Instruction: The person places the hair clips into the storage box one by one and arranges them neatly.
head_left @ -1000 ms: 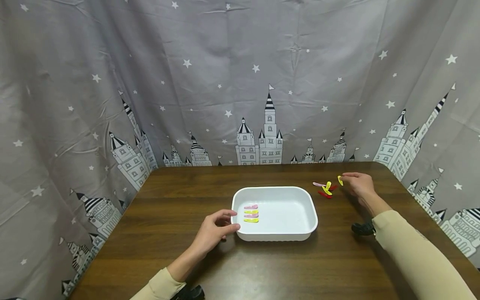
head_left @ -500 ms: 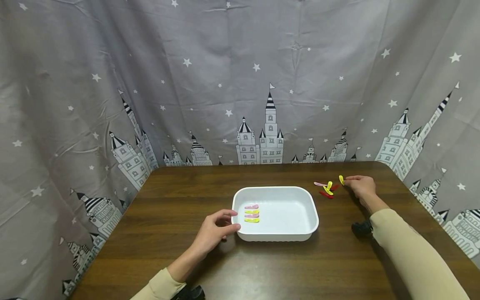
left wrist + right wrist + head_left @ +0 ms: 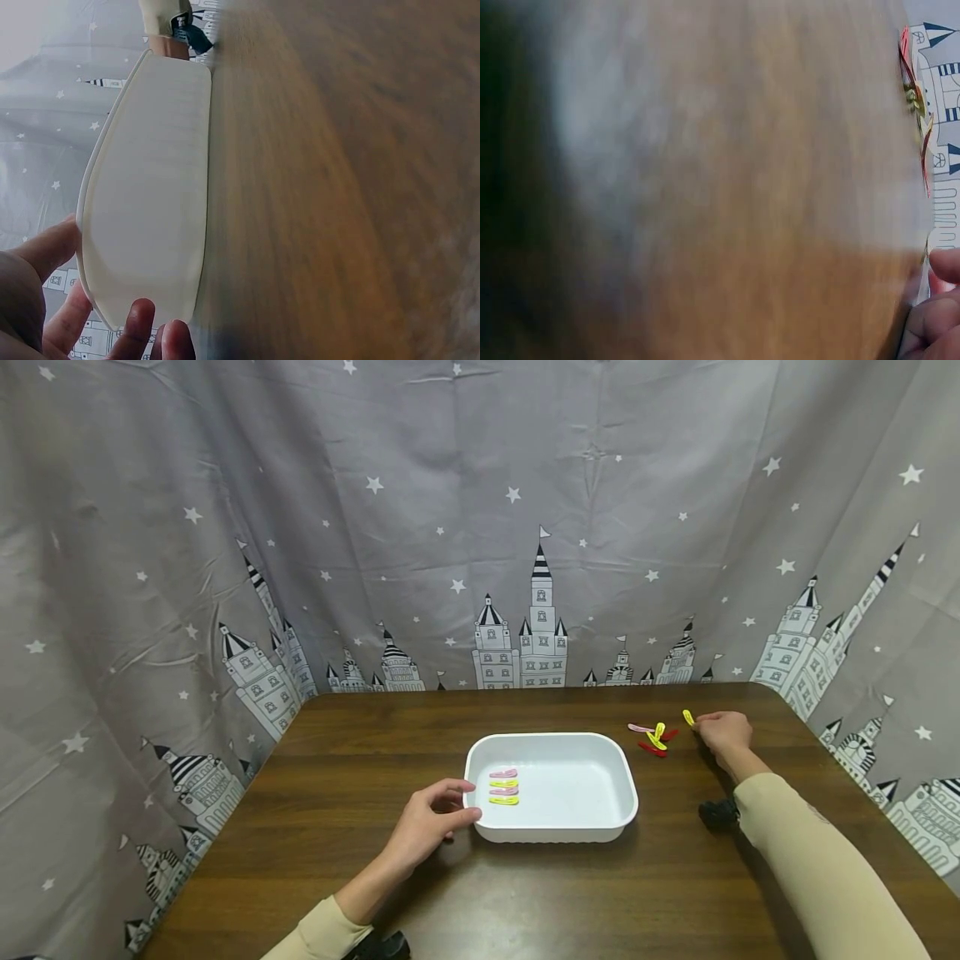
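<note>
At the left end of the white plastic tray [image 3: 558, 833], my left hand [image 3: 422, 827] holds the rim between thumb and fingers. Inside the tray, yellow and pink hair clips [image 3: 504, 801] lie in a column near the left wall. My right hand [image 3: 723, 732], at the far right of the table, pinches a yellow hair clip [image 3: 687, 717] by one end; the clip's other end points away to the left. In the right wrist view only part of the right hand [image 3: 934, 319] shows at the edge, thumb and finger together.
Beside that hand lies a small pile of pink, yellow and red hair clips [image 3: 656, 737], right of the tray. All rests on a brown wooden table [image 3: 375, 735], with a grey castle-print curtain [image 3: 375, 527] behind its far edge.
My right hand has shifted slightly right with the yellow hair clip, which has turned a little in the fingers. The left hand and the tray have stayed in place.
</note>
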`<act>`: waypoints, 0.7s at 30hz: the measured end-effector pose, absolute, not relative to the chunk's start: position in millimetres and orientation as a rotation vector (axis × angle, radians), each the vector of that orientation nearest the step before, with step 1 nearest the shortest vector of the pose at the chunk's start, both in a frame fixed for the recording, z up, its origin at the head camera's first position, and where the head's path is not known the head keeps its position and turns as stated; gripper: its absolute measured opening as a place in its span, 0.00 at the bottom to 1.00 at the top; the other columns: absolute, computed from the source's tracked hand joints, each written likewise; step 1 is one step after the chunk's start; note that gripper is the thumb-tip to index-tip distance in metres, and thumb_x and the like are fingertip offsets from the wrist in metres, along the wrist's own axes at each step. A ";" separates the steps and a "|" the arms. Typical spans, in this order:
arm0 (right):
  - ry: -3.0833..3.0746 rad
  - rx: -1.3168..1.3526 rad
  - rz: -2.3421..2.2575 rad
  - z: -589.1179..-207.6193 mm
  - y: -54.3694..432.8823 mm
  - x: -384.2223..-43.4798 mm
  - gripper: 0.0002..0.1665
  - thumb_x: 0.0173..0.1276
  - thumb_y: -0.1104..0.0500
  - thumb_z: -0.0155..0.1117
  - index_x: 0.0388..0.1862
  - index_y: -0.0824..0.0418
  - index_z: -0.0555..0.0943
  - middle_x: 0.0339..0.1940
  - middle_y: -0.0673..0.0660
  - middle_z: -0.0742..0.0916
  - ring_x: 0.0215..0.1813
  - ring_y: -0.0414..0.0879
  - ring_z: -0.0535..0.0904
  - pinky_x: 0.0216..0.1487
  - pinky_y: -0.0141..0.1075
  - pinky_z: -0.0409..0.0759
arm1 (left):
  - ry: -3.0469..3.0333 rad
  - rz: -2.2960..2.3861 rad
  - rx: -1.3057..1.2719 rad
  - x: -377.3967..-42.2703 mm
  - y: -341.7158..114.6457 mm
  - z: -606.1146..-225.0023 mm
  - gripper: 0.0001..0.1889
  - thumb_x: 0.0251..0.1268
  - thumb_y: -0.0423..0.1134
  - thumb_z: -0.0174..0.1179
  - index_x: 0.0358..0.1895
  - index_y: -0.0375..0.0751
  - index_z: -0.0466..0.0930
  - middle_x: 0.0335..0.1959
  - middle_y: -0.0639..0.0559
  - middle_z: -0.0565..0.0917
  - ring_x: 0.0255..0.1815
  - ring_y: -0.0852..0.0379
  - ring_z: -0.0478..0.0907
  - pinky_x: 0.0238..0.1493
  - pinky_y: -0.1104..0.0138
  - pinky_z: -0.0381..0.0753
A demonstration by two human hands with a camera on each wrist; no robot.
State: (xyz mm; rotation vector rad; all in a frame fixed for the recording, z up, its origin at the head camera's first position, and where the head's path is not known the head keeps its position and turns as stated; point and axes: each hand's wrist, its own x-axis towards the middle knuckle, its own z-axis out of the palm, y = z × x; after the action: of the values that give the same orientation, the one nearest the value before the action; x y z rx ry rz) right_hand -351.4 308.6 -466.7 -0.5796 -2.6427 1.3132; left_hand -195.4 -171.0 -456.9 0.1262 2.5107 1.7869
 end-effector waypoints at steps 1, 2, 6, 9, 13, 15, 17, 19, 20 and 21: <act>-2.634 -0.593 1.308 -466.3 308.4 -350.7 0.18 0.67 0.60 0.61 0.49 0.72 0.85 0.48 0.68 0.84 0.28 0.45 0.72 0.22 0.34 0.73 | 2.508 1.790 0.126 -195.4 -170.9 -456.6 0.22 0.55 0.42 0.76 0.53 0.41 0.84 0.44 0.43 0.85 0.39 0.52 0.78 0.28 0.63 0.80; -2.626 -0.603 1.299 -465.9 308.1 -350.1 0.18 0.67 0.60 0.60 0.49 0.71 0.85 0.48 0.68 0.85 0.28 0.45 0.72 0.22 0.34 0.73 | 2.506 1.793 0.126 -195.4 -170.8 -456.3 0.22 0.54 0.42 0.76 0.53 0.41 0.84 0.43 0.44 0.85 0.39 0.52 0.78 0.28 0.63 0.80; -2.616 -0.605 1.302 -465.2 307.3 -350.6 0.18 0.67 0.60 0.61 0.50 0.70 0.85 0.44 0.66 0.85 0.26 0.45 0.71 0.21 0.34 0.71 | 2.498 1.804 0.133 -194.9 -170.6 -454.7 0.22 0.54 0.41 0.76 0.53 0.40 0.84 0.42 0.45 0.85 0.38 0.53 0.79 0.27 0.63 0.80; -2.635 -0.589 1.323 -465.8 308.4 -352.6 0.19 0.67 0.60 0.63 0.52 0.69 0.85 0.43 0.65 0.85 0.20 0.42 0.71 0.19 0.34 0.69 | 2.498 1.805 0.136 -194.5 -170.4 -454.3 0.23 0.54 0.41 0.76 0.53 0.40 0.83 0.42 0.45 0.85 0.38 0.53 0.79 0.28 0.63 0.80; -2.672 -0.541 1.330 -467.4 310.4 -355.7 0.21 0.66 0.60 0.64 0.55 0.69 0.83 0.50 0.69 0.83 0.15 0.39 0.68 0.18 0.32 0.68 | 2.499 1.801 0.136 -194.8 -170.5 -455.9 0.23 0.54 0.42 0.76 0.53 0.40 0.83 0.42 0.45 0.85 0.38 0.53 0.79 0.28 0.63 0.80; -2.700 -0.503 1.329 -468.4 311.7 -357.3 0.23 0.66 0.59 0.63 0.57 0.69 0.83 0.56 0.71 0.81 0.15 0.39 0.67 0.18 0.32 0.68 | 2.500 1.800 0.138 -195.1 -170.5 -456.7 0.23 0.54 0.42 0.76 0.53 0.40 0.83 0.42 0.45 0.85 0.38 0.53 0.79 0.28 0.63 0.80; -2.718 -0.474 1.357 -469.7 313.3 -359.0 0.24 0.67 0.58 0.63 0.59 0.68 0.82 0.58 0.72 0.79 0.16 0.40 0.67 0.18 0.33 0.68 | 2.500 1.802 0.135 -195.2 -170.6 -456.9 0.23 0.54 0.42 0.76 0.53 0.40 0.83 0.42 0.45 0.85 0.38 0.52 0.78 0.27 0.63 0.80; -2.735 -0.447 1.382 -470.9 315.0 -360.1 0.25 0.67 0.58 0.63 0.60 0.68 0.81 0.59 0.71 0.79 0.17 0.40 0.66 0.19 0.33 0.68 | 2.499 1.804 0.134 -195.4 -170.6 -457.0 0.23 0.54 0.41 0.76 0.53 0.40 0.84 0.41 0.45 0.85 0.38 0.52 0.78 0.27 0.63 0.80; -2.742 -0.431 1.392 -471.3 315.9 -360.6 0.25 0.66 0.57 0.63 0.59 0.68 0.81 0.58 0.71 0.80 0.17 0.40 0.66 0.19 0.33 0.68 | 2.500 1.805 0.135 -195.3 -170.6 -456.8 0.23 0.54 0.42 0.76 0.53 0.40 0.84 0.41 0.45 0.85 0.38 0.52 0.78 0.27 0.63 0.80; -2.745 -0.419 1.406 -471.7 316.6 -360.8 0.24 0.67 0.57 0.63 0.59 0.68 0.82 0.57 0.71 0.80 0.17 0.40 0.66 0.19 0.33 0.68 | 2.500 1.806 0.135 -195.2 -170.8 -456.7 0.23 0.54 0.42 0.76 0.53 0.40 0.84 0.42 0.45 0.85 0.38 0.52 0.78 0.27 0.63 0.80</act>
State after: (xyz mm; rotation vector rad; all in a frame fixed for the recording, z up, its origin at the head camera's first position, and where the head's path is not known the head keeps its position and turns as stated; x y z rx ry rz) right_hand -360.8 316.6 -471.7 -0.4190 -2.7452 1.4056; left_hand -195.2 -170.8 -456.7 0.1351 2.5003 1.8056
